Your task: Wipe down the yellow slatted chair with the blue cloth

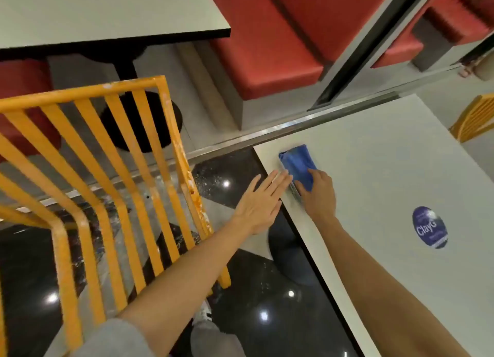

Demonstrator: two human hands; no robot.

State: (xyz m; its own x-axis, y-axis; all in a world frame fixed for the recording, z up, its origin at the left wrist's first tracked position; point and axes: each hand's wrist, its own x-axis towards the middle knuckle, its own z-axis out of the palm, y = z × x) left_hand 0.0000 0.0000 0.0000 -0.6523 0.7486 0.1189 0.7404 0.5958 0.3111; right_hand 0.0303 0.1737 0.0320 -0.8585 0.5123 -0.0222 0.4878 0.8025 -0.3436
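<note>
Right hand (318, 193) on the blue cloth (298, 164) at the white surface (387, 169) corner — grip closed over it. Left hand (259, 204) flat, fingers spread, holding nothing — yellow slatted chair (88, 156) well left.

A glossy black speckled stone floor (256, 281) mirrors several small round ceiling lights, and a pale grey tiled strip runs beyond a metal floor rail (267, 136). A grey square table with a dark edge (374, 169) stands at the right, bearing a round blue sticker (429, 227). Farther off are a second grey tabletop on a black pedestal (107, 11) and red padded bench seats (264, 57).
</note>
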